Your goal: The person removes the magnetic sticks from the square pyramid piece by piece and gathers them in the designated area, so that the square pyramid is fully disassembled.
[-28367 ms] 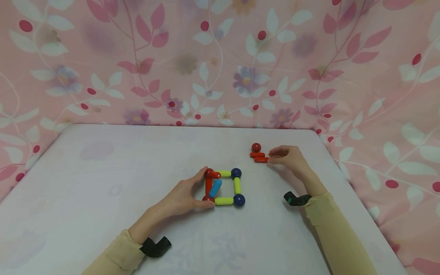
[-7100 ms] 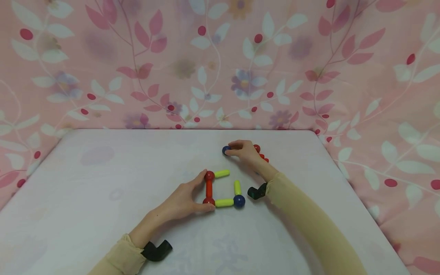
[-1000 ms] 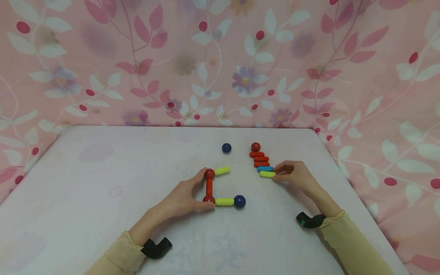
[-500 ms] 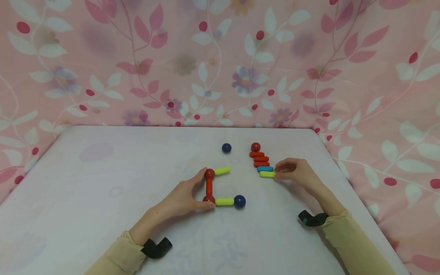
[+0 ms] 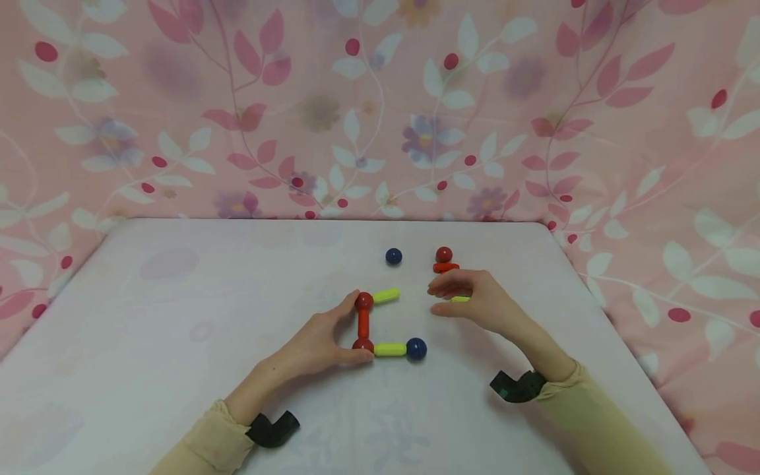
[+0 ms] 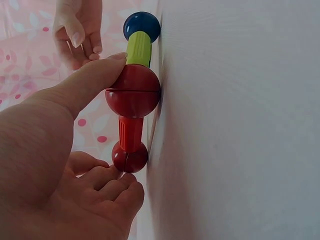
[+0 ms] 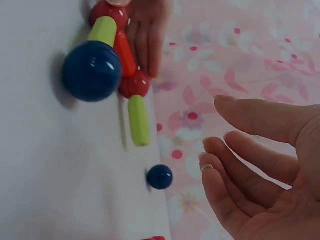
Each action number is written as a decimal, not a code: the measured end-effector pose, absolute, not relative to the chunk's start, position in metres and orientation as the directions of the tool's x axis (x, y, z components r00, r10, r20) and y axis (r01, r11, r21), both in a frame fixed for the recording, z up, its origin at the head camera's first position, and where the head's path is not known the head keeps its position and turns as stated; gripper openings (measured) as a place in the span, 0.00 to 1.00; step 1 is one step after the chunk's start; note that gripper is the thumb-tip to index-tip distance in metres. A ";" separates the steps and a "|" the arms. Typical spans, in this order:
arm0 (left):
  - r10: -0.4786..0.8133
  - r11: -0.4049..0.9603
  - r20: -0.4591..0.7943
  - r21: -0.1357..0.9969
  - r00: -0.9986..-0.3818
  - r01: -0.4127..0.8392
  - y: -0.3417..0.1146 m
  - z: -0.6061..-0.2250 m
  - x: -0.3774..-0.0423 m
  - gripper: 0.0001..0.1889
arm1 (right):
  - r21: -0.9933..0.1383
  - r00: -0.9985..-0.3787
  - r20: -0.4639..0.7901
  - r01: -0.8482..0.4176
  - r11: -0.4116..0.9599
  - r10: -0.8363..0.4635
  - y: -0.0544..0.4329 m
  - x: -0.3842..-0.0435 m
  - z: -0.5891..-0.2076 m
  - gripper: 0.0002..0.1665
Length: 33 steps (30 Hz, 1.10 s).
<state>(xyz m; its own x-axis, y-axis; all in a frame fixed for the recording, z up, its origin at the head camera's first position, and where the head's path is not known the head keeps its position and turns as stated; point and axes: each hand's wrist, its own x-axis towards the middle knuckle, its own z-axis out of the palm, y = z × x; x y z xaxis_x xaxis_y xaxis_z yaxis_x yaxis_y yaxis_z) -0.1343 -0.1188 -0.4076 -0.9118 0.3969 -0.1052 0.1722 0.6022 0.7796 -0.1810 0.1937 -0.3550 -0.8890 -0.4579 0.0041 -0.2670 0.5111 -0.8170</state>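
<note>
A magnetic ball-and-rod frame lies on the table: a red rod joins two red balls, and two yellow-green rods extend rightward. The near rod ends in a dark blue ball; the far one has a free end. My left hand holds the frame, thumb at the near red ball, fingers at the far one. Over the table to its right, my right hand has parted fingers with nothing between them, as the right wrist view confirms. It hides most of a row of loose rods.
A loose dark blue ball lies beyond the frame. Farther right are a red ball, a red rod and a partly hidden yellow-green rod. A floral curtain hangs behind the table.
The frame was a square with extra red and blue rods; several parts are now off it. My right hand has let go of the yellow-green rod and moved left. My left hand stays put.
</note>
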 end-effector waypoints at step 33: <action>0.394 0.613 -0.100 0.769 -0.914 0.180 -0.117 -0.407 -0.135 0.57 | -0.706 -0.809 -0.125 -0.334 0.625 -0.574 0.162 -0.167 -0.397 0.17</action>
<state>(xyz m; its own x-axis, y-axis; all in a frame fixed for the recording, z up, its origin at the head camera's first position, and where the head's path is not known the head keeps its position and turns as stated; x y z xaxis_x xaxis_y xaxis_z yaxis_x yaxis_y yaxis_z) -0.1347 -0.1170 -0.4075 -0.9138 0.3936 -0.1004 0.1797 0.6135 0.7690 -0.1667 0.1615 -0.3971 -0.8094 -0.5737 -0.1253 -0.3336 0.6249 -0.7059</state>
